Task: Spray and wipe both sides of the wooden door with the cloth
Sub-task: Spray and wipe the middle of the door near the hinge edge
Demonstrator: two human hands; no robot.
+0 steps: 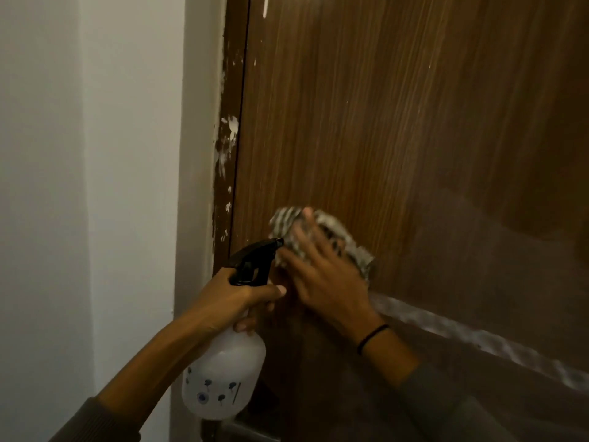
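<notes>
Head view:
- The brown wood-grain door point(398, 122) fills the right of the view. The grey-and-white striped cloth point(341, 240) lies flat against its face, low down near the door's left edge.
- The right hand point(325, 279) presses the cloth to the door with its fingers straight and spread. It is blurred, which suggests a wiping stroke.
- The left hand point(236, 298) is just left of the cloth, its fingers curled round the neck of a translucent white plastic spray bottle point(223, 371). The bottle's black trigger head points at the door.
- Progress, as a judgement: this face is in the wiping step. White specks high on the door suggest the upper part is not yet done. The door's other side is out of sight and is probably left to do.
- A pale streaky band point(478, 339) crosses the door below and right of the cloth. I cannot tell whether it is wet film or glare.
- The dark brown door frame point(228, 148), flecked with white paint, runs along the door's left edge. A white wall point(95, 154) lies beyond it.
- The bottle held close to the door crowds strokes towards that left edge.
</notes>
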